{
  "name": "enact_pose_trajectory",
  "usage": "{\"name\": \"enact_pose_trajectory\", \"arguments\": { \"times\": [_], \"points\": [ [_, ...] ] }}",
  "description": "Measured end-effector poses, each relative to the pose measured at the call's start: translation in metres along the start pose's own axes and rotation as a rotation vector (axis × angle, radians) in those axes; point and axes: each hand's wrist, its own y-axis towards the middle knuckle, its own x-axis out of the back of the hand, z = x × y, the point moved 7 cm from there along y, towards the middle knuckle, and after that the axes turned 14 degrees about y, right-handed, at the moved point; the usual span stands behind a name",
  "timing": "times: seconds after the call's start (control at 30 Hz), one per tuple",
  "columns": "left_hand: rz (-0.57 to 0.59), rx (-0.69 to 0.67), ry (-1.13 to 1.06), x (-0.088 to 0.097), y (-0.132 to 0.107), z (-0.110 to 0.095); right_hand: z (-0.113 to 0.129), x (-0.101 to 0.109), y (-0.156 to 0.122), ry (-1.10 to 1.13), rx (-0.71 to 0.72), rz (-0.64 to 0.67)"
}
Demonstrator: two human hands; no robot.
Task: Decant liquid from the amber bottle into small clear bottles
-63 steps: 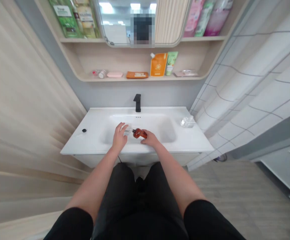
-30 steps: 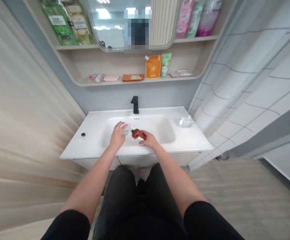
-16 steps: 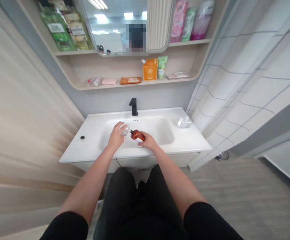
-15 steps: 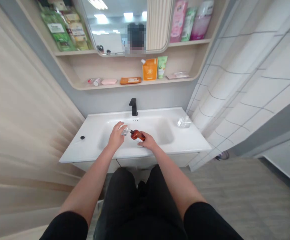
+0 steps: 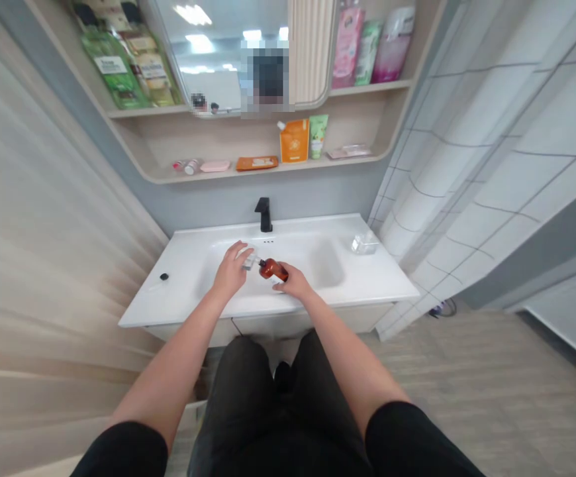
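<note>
Over the basin of a white sink (image 5: 189,255), my right hand (image 5: 292,285) is closed round a small amber-brown bottle (image 5: 274,269), tilted on its side with its neck pointing left. My left hand (image 5: 229,271) is closed on a small clear container (image 5: 249,261) held right at the bottle's mouth. Both hands hover just above the basin's front half.
A black tap (image 5: 264,213) stands behind the basin. A clear dish (image 5: 365,244) rests at the sink's right, a small black cap (image 5: 164,276) at its left. Pouches and bottles line the shelves (image 5: 268,169) beside a mirror. A tiled wall stands to the right.
The hands and bottle have kept their pose over the basin. The view has tilted slightly, so the shelves and sink sit a little lower and further left.
</note>
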Motion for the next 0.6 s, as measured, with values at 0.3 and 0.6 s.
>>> {"name": "enact_pose_trajectory", "arguments": {
  "times": [0.3, 0.6],
  "points": [
    [0.008, -0.013, -0.005, 0.0044, 0.0031, -0.0033, -0.0002, 0.0000, -0.0001, 0.015, -0.004, -0.002],
    [0.019, -0.049, 0.029, 0.0052, 0.0076, -0.0052, -0.0007, 0.0008, -0.0002, 0.019, 0.005, -0.015]
  ]
}}
